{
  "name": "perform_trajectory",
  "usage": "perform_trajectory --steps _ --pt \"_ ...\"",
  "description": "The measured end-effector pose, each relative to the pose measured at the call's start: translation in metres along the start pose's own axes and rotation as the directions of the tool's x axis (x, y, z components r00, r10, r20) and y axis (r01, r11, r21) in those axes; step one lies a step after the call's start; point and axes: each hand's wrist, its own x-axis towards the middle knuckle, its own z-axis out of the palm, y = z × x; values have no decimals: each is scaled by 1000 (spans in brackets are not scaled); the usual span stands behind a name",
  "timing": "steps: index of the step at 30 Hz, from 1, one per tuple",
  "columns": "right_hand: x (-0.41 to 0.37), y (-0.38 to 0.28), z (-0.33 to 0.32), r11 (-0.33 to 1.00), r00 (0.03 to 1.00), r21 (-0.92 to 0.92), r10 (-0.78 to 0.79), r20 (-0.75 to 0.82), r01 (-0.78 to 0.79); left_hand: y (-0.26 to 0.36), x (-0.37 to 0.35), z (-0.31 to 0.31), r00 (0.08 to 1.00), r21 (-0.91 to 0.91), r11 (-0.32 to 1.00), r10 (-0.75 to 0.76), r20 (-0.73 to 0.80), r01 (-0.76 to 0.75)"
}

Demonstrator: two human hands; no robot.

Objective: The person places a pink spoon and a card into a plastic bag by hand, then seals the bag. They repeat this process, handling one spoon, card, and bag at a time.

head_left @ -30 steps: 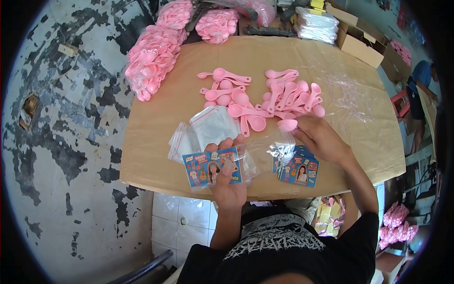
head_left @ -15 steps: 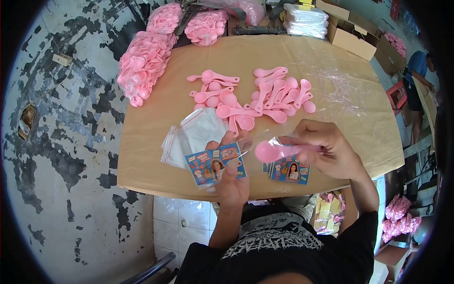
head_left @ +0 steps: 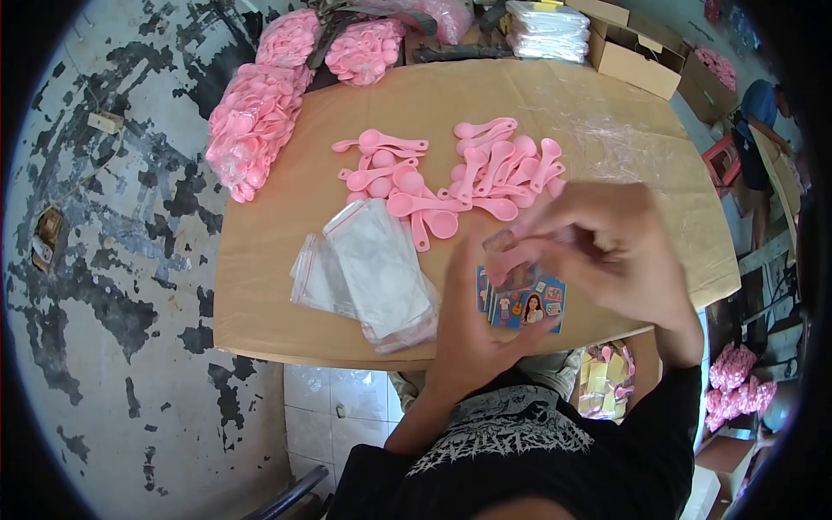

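Blurred by motion, my right hand (head_left: 607, 247) pinches a pink spoon (head_left: 518, 256) that has clear plastic around it. Facing it, my left hand (head_left: 472, 334) has its fingers raised and its thumb spread apart, near the printed cards and below the spoon's bowl. A stack of blue printed cards (head_left: 530, 305) lies between my hands, partly behind my left thumb. Left of my left hand, clear plastic bags (head_left: 373, 269) lie fanned out. Loose pink spoons lie in a left pile (head_left: 381, 180) and a right pile (head_left: 507, 165) beyond my hands.
Bulging bags of pink spoons (head_left: 256, 121) line the brown table's (head_left: 277, 321) back left edge. Stacked plastic packs (head_left: 548, 33) and an open cardboard box (head_left: 637, 61) stand at the back. Another person (head_left: 758, 121) is at the far right. A box with spoons (head_left: 607, 381) sits below the front edge.
My left hand has moved right and no longer shows a card held in it. My right hand has tilted the spoon and blurred. The bags on the left are more exposed.
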Motion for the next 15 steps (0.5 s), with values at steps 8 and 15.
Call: perform_trajectory --steps 8,15 --pt "-2 48 15 938 988 310 147 41 -152 -10 -19 4 844 -634 557 -337 418 537" --pt "-16 63 23 896 964 370 183 192 -244 -4 1 3 874 -677 587 -450 182 443"
